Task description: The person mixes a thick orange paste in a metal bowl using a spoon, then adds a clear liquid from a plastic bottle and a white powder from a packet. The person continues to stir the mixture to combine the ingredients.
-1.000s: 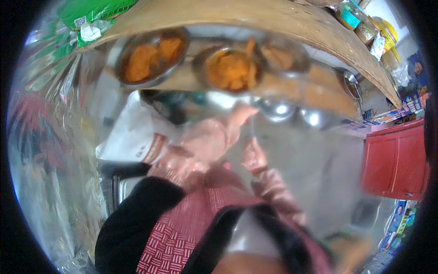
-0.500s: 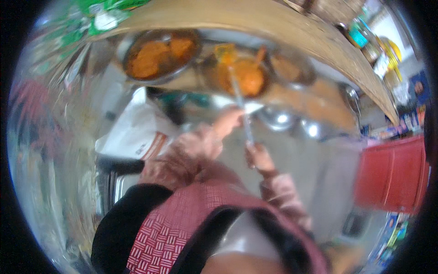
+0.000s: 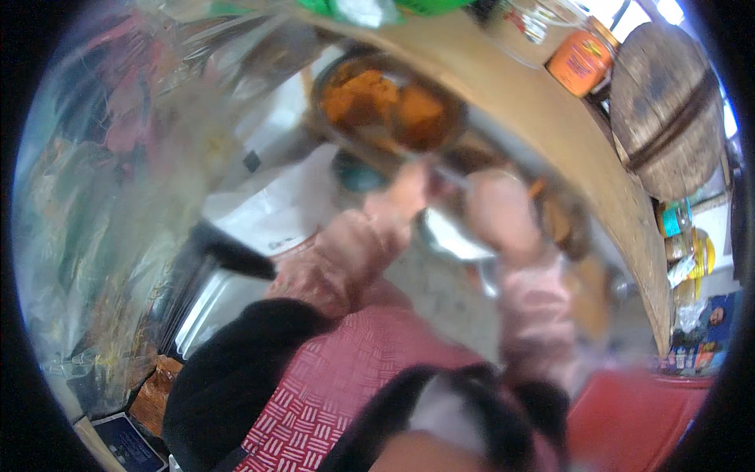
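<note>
My left hand (image 3: 401, 193) and my right hand (image 3: 507, 212) are raised close together in front of a row of bowls. Both are smeared by motion, so their fingers do not show clearly. A pale streak and a dark reddish blur lie between them, too blurred to name. Just beyond my left hand stands a large metal bowl (image 3: 318, 98) with heaped orange-brown food (image 3: 362, 96). Another bowl (image 3: 578, 236) of brownish stuff is partly hidden behind my right hand. Below and between the hands is a bright white flat thing (image 3: 456, 236).
A wooden shelf edge (image 3: 543, 130) curves above the bowls, with an orange-labelled jar (image 3: 582, 59) and a round wooden board (image 3: 664, 110) on it. A white sack (image 3: 271, 208) stands to the left, near plastic sheeting (image 3: 102, 236). A red box-like thing (image 3: 637, 409) is at lower right.
The view has swung, shifting the bowls rightward. My right hand has moved up beside my left. The long thin tool it held over the middle bowl is no longer distinguishable.
</note>
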The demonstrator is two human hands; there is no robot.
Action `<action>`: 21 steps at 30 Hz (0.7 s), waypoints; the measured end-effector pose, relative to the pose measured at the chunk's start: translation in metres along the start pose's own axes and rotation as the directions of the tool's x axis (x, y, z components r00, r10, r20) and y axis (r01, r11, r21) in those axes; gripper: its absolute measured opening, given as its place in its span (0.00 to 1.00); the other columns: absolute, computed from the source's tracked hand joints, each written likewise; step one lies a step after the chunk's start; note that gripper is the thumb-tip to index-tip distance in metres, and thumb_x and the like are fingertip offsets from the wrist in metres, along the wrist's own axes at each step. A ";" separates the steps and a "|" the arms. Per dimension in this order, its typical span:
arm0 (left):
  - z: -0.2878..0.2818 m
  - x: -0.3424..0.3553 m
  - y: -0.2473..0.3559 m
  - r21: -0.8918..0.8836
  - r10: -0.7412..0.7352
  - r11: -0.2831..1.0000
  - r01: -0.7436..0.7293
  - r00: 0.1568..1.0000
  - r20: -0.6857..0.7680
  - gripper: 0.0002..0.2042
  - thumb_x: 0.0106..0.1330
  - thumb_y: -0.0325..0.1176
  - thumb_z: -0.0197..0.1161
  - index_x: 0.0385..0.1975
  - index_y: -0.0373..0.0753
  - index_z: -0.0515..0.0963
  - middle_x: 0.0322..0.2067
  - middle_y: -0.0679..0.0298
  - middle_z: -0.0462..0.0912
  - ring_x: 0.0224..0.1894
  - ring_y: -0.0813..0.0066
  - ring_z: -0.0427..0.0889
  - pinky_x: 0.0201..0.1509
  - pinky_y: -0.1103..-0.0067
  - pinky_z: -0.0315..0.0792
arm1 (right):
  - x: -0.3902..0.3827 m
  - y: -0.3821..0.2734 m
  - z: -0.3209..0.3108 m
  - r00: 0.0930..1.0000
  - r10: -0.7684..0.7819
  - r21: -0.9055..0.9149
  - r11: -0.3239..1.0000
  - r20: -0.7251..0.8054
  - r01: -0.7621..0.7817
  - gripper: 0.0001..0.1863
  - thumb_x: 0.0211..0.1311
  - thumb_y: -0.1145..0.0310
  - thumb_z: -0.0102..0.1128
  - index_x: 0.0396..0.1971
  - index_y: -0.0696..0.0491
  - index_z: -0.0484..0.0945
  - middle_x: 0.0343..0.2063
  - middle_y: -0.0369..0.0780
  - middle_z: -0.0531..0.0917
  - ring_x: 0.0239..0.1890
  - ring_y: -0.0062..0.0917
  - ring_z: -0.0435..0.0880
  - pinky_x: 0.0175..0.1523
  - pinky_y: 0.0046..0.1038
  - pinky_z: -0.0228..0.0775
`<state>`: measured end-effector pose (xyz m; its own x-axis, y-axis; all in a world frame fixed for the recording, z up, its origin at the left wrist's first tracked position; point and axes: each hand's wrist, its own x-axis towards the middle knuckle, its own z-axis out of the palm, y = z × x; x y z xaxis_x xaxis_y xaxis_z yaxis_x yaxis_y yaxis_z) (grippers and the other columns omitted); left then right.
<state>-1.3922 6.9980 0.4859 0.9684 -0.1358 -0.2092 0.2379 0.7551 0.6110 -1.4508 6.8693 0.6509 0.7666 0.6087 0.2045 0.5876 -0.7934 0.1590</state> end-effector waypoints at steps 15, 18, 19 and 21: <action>-0.083 0.102 0.071 -0.285 -0.414 0.883 0.374 0.905 -0.095 0.19 0.65 0.45 0.42 0.34 0.31 0.67 0.24 0.57 0.73 0.27 0.61 0.74 0.36 0.70 0.69 | 0.149 -0.076 0.146 0.953 0.281 -0.262 0.934 0.115 -0.244 0.10 0.47 0.64 0.51 0.22 0.56 0.76 0.18 0.42 0.77 0.24 0.32 0.79 0.27 0.31 0.71; -0.110 0.109 0.072 -0.190 -0.260 0.942 0.277 0.959 0.110 0.20 0.65 0.45 0.43 0.37 0.30 0.67 0.24 0.58 0.73 0.27 0.61 0.74 0.35 0.72 0.70 | 0.167 -0.072 0.178 0.939 0.337 -0.207 0.925 0.063 -0.318 0.09 0.43 0.67 0.55 0.22 0.57 0.75 0.17 0.43 0.76 0.24 0.36 0.79 0.28 0.31 0.71; -0.111 0.107 0.077 -0.198 -0.252 0.940 0.278 0.957 0.146 0.20 0.64 0.45 0.43 0.37 0.31 0.67 0.24 0.58 0.74 0.26 0.62 0.73 0.35 0.72 0.70 | 0.172 -0.070 0.189 0.933 0.360 -0.119 0.926 0.006 -0.357 0.07 0.45 0.68 0.53 0.21 0.57 0.74 0.16 0.42 0.76 0.21 0.33 0.78 0.25 0.30 0.70; -0.118 0.102 0.073 -0.168 -0.246 0.946 0.277 0.952 0.184 0.20 0.64 0.46 0.44 0.38 0.31 0.68 0.25 0.58 0.74 0.26 0.63 0.73 0.35 0.73 0.70 | 0.176 -0.068 0.203 0.896 0.433 0.055 0.902 -0.099 -0.429 0.06 0.48 0.71 0.49 0.18 0.57 0.72 0.14 0.39 0.75 0.15 0.27 0.76 0.19 0.29 0.67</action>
<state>-1.2851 7.1152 0.4187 0.8768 -0.4330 -0.2090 0.4808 0.7845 0.3918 -1.3037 7.0302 0.4802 0.9155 0.2023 0.3478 0.2148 -0.9767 0.0028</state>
